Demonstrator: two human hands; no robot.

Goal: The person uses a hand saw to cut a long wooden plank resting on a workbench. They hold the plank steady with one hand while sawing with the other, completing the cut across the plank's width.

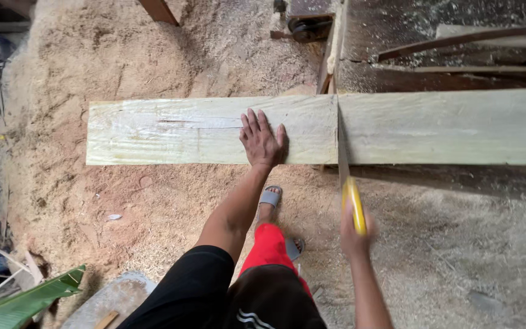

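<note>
A long pale wooden plank (pixel 171 131) lies crosswise in front of me, its left part overhanging a sawdust floor. My left hand (pixel 261 140) presses flat on the plank, fingers spread, just left of a cut line. My right hand (pixel 354 234) grips the yellow handle of a handsaw (pixel 353 204). The saw's thin blade (pixel 341 146) stands in the cut across the plank. The plank's right part (pixel 452 127) continues to the frame's right edge.
Thick sawdust (pixel 123 55) covers the ground. A dark workbench with wooden strips (pixel 458 38) sits behind the plank at upper right. My sandalled foot (pixel 270 198) stands under the plank. A green leaf (pixel 19 301) and scraps lie at lower left.
</note>
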